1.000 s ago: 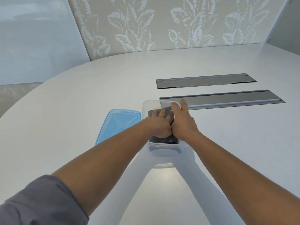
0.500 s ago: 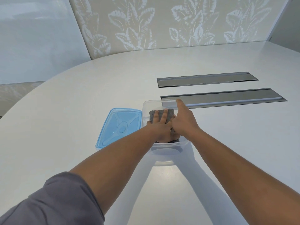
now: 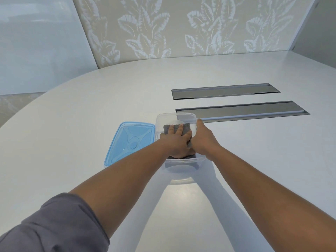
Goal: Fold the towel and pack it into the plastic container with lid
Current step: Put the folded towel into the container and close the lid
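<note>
Grey cloth at the lower left edge: a sleeve [image 3: 54, 226], pushed up above the elbow of the left arm. Further right and up the white table [image 3: 72, 124], translucent blue plastic: the lid [image 3: 131, 141], lying flat and off the box, its right edge just beside (perhaps touching, cannot tell) the left wall of the container [image 3: 181, 116]. Clear plastic there, open-topped, standing upright on the table near the middle of the view. Inside it, the towel [image 3: 186, 128], dark grey and folded into a compact pad, lying on the bottom, with its far end showing beyond the fingertips and a sliver of its near edge under the wrist. Flat on top of the towel, the left hand [image 3: 177, 142], palm down, fingers spread wide and pressing, not gripping anything. Touching it on the right, the right hand [image 3: 202, 139], laid along the container's right wall with the index finger stretched forward to the far right corner of the rim; the rest of its fingers hidden on the other side, so whether curled round the wall or simply resting against it cannot be told. Beyond and to the right, two long grey metal hatches [image 3: 241, 110] set flush into the tabletop, one behind the other, well apart from the hands. Behind the table, a wall panel [image 3: 181, 28] with a pale leaf pattern.
</note>
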Demonstrator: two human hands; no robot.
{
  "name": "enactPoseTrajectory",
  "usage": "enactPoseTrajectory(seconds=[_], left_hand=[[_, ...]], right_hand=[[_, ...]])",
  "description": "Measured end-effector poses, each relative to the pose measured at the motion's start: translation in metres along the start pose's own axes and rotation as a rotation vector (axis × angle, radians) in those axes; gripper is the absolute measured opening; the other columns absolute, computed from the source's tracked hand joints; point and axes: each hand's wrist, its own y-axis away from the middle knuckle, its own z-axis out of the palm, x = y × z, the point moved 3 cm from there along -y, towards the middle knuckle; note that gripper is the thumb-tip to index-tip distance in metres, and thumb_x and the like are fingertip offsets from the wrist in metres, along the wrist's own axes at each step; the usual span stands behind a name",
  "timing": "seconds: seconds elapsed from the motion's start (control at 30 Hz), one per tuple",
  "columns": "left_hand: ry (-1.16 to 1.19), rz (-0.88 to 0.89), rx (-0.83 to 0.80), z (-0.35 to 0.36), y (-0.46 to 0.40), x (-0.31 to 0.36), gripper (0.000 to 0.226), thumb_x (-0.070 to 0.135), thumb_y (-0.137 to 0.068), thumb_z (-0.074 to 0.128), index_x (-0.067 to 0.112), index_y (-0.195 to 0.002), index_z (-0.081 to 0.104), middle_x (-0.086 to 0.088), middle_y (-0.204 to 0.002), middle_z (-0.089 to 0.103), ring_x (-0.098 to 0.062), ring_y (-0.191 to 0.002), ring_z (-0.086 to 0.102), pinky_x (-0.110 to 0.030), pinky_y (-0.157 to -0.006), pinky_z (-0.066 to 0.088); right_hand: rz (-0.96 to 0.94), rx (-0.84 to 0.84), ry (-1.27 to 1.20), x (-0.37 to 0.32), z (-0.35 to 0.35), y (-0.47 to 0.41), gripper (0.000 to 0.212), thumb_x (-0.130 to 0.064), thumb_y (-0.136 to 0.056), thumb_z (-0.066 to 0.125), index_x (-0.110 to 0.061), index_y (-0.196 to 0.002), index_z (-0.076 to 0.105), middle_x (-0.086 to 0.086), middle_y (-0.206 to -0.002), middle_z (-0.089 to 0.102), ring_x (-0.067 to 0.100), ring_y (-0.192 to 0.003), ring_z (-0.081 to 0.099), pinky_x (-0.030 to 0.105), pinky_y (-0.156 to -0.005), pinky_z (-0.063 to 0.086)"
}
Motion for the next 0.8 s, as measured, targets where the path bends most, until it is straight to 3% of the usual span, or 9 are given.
enactPoseTrajectory(seconds=[0.07, 0.13, 0.17, 0.23, 0.37, 0.4, 0.47, 0.6, 0.8], left_hand=[[-0.079, 0.031, 0.077, -0.013, 0.008, 0.0, 0.074, 0.075, -0.093, 0.037, 0.038, -0.157, 0.028, -0.003, -0.172, 0.013, -0.038, -0.156, 0.01, -0.059, -0.12, 0.02], [-0.107, 0.081, 0.188, -0.027, 0.02, -0.003, 0.05, 0.066, -0.095, 0.041, 0.031, -0.125, 0.059, -0.003, -0.152, 0.047, -0.034, -0.142, 0.038, -0.05, -0.109, 0.034], [-0.092, 0.112, 0.264, -0.033, 0.027, -0.005, 0.037, 0.059, -0.096, 0.045, 0.028, -0.104, 0.061, -0.001, -0.136, 0.058, -0.03, -0.13, 0.048, -0.046, -0.101, 0.039], [0.059, 0.16, 0.449, -0.04, 0.038, -0.014, 0.022, 0.041, -0.096, 0.052, 0.022, -0.091, 0.061, -0.001, -0.115, 0.062, -0.028, -0.115, 0.055, -0.04, -0.09, 0.043], [0.72, 0.066, 0.952, -0.044, 0.061, -0.044, 0.012, 0.019, -0.092, 0.061, 0.02, -0.101, 0.069, 0.0, -0.113, 0.062, -0.024, -0.11, 0.057, -0.039, -0.095, 0.047], [0.819, -0.001, 1.0, -0.042, 0.065, -0.054, 0.012, 0.018, -0.092, 0.061, 0.023, -0.101, 0.067, 0.002, -0.11, 0.061, -0.023, -0.108, 0.057, -0.04, -0.095, 0.048], [0.893, -0.16, 0.922, -0.035, 0.064, -0.075, 0.012, 0.021, -0.09, 0.058, 0.028, -0.1, 0.061, 0.005, -0.106, 0.06, -0.023, -0.101, 0.059, -0.044, -0.092, 0.051], [0.727, -0.429, 0.527, -0.005, 0.06, -0.108, 0.013, 0.024, -0.087, 0.055, 0.024, -0.101, 0.055, 0.001, -0.099, 0.064, -0.026, -0.093, 0.062, -0.043, -0.084, 0.055], [0.441, -0.42, 0.275, 0.021, 0.057, -0.112, 0.031, 0.049, -0.082, 0.061, 0.021, -0.092, 0.053, 0.004, -0.088, 0.061, -0.019, -0.082, 0.059, -0.035, -0.071, 0.046]], right_hand=[[-0.012, 0.012, 0.048, 0.0, -0.001, -0.001, 0.089, -0.001, -0.09, 0.057, -0.019, -0.162, 0.007, 0.018, -0.15, 0.049, 0.036, -0.127, 0.053, 0.035, -0.085, 0.045], [-0.021, 0.016, 0.08, 0.0, -0.001, -0.002, 0.086, -0.002, -0.091, 0.054, -0.018, -0.162, 0.008, 0.018, -0.146, 0.051, 0.035, -0.122, 0.055, 0.036, -0.083, 0.046], [-0.021, 0.017, 0.084, 0.0, -0.001, -0.002, 0.086, -0.002, -0.091, 0.054, -0.018, -0.162, 0.008, 0.018, -0.144, 0.053, 0.035, -0.121, 0.056, 0.037, -0.082, 0.047], [-0.022, 0.02, 0.083, 0.001, 0.0, -0.002, 0.083, -0.003, -0.093, 0.053, -0.018, -0.162, 0.009, 0.018, -0.142, 0.055, 0.035, -0.119, 0.057, 0.038, -0.084, 0.049], [-0.024, 0.031, 0.07, 0.002, 0.0, -0.002, 0.076, -0.005, -0.096, 0.05, -0.017, -0.161, 0.013, 0.017, -0.143, 0.055, 0.035, -0.122, 0.056, 0.037, -0.087, 0.048], [-0.021, 0.028, 0.064, 0.002, 0.0, -0.002, 0.076, -0.003, -0.096, 0.05, -0.017, -0.161, 0.012, 0.017, -0.144, 0.054, 0.036, -0.124, 0.055, 0.037, -0.087, 0.047], [-0.014, 0.024, 0.06, 0.002, 0.0, -0.001, 0.078, -0.002, -0.095, 0.049, -0.017, -0.162, 0.01, 0.018, -0.146, 0.053, 0.036, -0.127, 0.053, 0.037, -0.089, 0.045], [-0.01, 0.016, 0.058, 0.001, 0.0, 0.001, 0.08, 0.0, -0.095, 0.046, -0.018, -0.163, 0.007, 0.017, -0.151, 0.048, 0.036, -0.133, 0.05, 0.041, -0.097, 0.048], [-0.008, 0.018, 0.056, 0.001, 0.002, 0.002, 0.079, 0.001, -0.095, 0.044, -0.017, -0.163, 0.008, 0.018, -0.149, 0.05, 0.036, -0.13, 0.051, 0.037, -0.089, 0.044]])
